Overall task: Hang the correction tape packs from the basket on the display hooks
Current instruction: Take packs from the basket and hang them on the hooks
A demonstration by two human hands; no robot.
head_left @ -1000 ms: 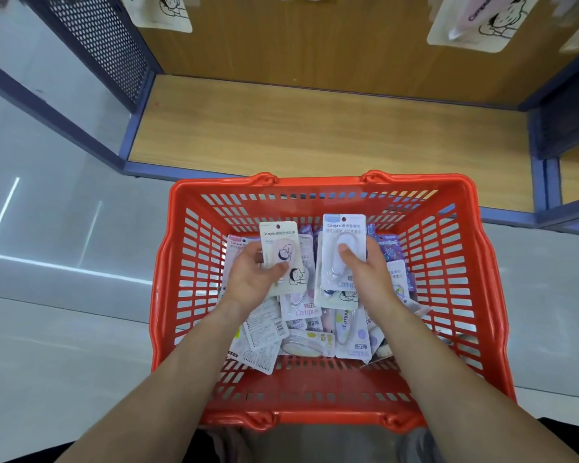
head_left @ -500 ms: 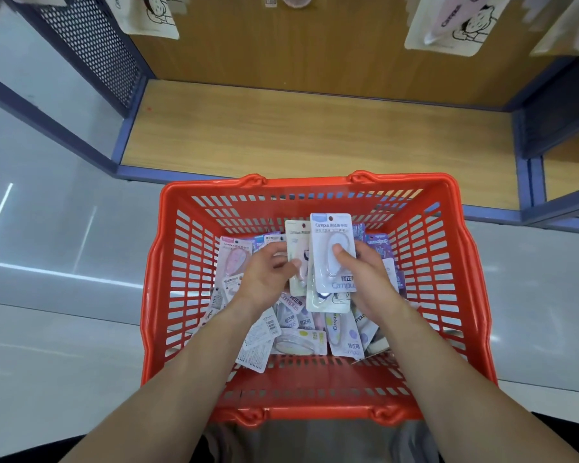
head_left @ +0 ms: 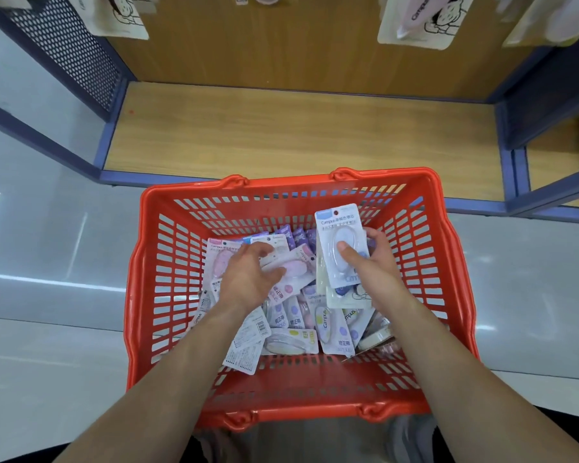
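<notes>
Blue-topped pack (head_left: 340,222) stands upright in right hand (head_left: 371,272), hang-hole end pointing away.

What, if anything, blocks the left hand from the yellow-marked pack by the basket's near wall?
Probably nothing. The yellow-marked pack lies uncovered atop the pile, beside the left forearm; the left hand, on a pink pack, need only draw back.

1. Bright and even throughout, with only soft, faint shadows.
2. Glare in thin white streaks on the glossy floor (head_left: 47,329), left of the basket (head_left: 281,185).
3. Slight motion blur on the fingers of the left hand (head_left: 248,279) and on the hanging packs (head_left: 422,18) along the top edge.
4. Strong wide-angle bending of straight lines toward the edges.
</notes>
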